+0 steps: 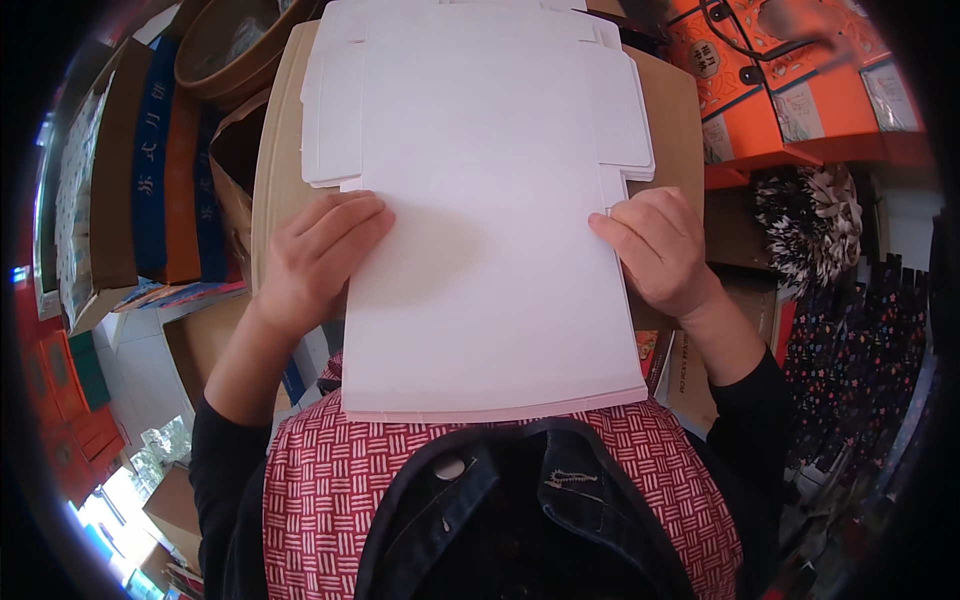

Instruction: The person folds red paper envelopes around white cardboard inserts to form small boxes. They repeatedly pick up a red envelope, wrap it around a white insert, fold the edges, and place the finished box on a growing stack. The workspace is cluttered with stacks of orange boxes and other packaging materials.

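A stack of flat, white die-cut box blanks (480, 270) lies in front of me, with notched side flaps toward the far end. Its near edge reaches my red-and-white patterned apron. My left hand (325, 250) grips the left edge of the top blank, fingers curled over the white card and thumb out of sight. On the opposite edge, at about the same height, my right hand (660, 240) pinches the card with bent fingers. Below the stack is a brown cardboard sheet (675, 120), seen along both sides.
Orange gift boxes (740, 120) stand at the far right, a black-and-white ruffled bundle (810, 220) below them. At far left are a round brown basket (235, 50) and blue and orange boxes (155, 160). An open cardboard box (205, 345) sits beside my left forearm.
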A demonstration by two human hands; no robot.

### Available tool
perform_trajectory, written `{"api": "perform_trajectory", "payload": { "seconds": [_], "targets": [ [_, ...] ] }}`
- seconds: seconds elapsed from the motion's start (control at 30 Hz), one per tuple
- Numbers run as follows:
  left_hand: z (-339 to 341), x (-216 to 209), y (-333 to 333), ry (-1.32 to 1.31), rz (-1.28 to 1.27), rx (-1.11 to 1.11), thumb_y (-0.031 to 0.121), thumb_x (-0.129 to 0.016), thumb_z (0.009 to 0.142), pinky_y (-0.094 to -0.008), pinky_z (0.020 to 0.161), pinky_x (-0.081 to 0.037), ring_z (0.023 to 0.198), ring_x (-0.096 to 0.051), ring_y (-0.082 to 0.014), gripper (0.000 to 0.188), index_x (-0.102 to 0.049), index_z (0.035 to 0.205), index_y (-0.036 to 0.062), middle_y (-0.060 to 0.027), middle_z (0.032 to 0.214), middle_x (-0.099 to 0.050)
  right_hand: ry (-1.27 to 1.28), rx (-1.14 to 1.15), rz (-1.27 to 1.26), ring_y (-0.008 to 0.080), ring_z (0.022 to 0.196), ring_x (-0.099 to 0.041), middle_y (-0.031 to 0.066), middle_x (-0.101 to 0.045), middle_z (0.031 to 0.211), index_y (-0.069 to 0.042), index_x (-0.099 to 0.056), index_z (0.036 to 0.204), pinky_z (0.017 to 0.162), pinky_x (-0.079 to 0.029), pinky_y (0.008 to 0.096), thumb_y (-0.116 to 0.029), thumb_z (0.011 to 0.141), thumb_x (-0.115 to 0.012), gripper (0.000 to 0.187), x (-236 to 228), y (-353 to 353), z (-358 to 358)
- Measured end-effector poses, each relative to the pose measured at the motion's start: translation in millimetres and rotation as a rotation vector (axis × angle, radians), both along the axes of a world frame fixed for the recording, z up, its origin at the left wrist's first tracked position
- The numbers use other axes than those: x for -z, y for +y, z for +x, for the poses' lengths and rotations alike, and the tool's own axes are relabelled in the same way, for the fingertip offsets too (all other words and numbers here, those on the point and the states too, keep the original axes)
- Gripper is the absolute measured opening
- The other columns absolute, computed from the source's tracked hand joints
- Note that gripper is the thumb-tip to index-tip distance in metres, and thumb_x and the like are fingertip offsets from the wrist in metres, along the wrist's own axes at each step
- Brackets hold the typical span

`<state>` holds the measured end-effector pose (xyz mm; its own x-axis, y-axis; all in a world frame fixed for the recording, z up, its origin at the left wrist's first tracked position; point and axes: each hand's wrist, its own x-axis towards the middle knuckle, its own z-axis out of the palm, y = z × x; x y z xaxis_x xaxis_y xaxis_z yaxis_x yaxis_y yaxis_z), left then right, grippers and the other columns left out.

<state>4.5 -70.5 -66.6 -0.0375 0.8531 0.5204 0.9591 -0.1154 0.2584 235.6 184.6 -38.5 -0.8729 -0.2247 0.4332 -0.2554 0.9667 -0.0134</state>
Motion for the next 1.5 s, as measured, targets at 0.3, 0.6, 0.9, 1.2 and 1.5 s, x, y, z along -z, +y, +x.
{"api": "perform_trajectory", "payload": {
  "seconds": [0.3, 0.6, 0.9, 1.2, 1.5],
  "targets": [
    [4, -2, 2, -0.047, -0.107, 0.011, 0.003, -0.070, 0.064, -0.0357, 0.076, -0.052, 0.089, -0.059, -0.0295, 0.036, -0.063, 0.098, -0.0040, -0.0140, 0.095, -0.060, -0.022, 0.037, -0.026, 0.0237, 0.081, -0.058, 0.0097, -0.058, 0.090, 0.002, -0.062, 0.094, 0.071, -0.047, 0.0336, -0.003, 0.071, -0.061, 0.024, 8, 5, -7],
    [0, -1, 2, -0.100, -0.095, 0.044, 0.003, -0.067, 0.063, -0.0382, 0.079, -0.051, 0.089, -0.059, -0.0306, 0.035, -0.062, 0.097, -0.0048, -0.0148, 0.094, -0.059, -0.053, -0.060, -0.054, 0.0250, 0.083, -0.058, 0.0102, -0.058, 0.091, 0.002, -0.060, 0.092, 0.072, -0.048, 0.0342, -0.004, 0.073, -0.061, 0.020, 4, 16, -18],
    [-1, -16, 13, -0.370, -0.198, -0.036, 0.000, -0.066, 0.066, -0.0346, 0.075, -0.048, 0.085, -0.057, -0.0282, 0.022, -0.063, 0.088, -0.0021, -0.0134, 0.091, -0.059, -0.416, -0.144, -0.589, 0.0272, 0.079, -0.057, 0.0108, -0.058, 0.085, 0.000, -0.061, 0.091, 0.070, -0.048, 0.0327, -0.005, 0.074, -0.063, 0.018, -6, 39, -30],
    [1, -23, 31, -0.885, -0.491, -0.485, 0.011, -0.073, 0.081, -0.0326, 0.071, -0.047, 0.076, -0.055, -0.0210, 0.020, -0.071, 0.098, 0.0018, -0.0082, 0.094, -0.063, -0.948, 0.495, -1.035, 0.0090, 0.053, -0.053, 0.0033, -0.063, 0.068, 0.003, -0.068, 0.087, 0.054, -0.045, 0.0256, -0.019, 0.079, -0.074, 0.024, -17, 48, -57],
    [17, 0, 38, -0.594, -0.323, -0.692, 0.025, -0.074, 0.079, -0.0357, 0.073, -0.040, 0.080, -0.048, -0.0235, 0.032, -0.061, 0.071, -0.0043, -0.0089, 0.076, -0.054, -0.833, 0.707, -0.873, 0.0101, 0.052, -0.052, 0.0031, -0.060, 0.060, 0.004, -0.067, 0.079, 0.050, -0.043, 0.0282, -0.022, 0.079, -0.074, 0.027, -13, 26, -60]
  ]
}}
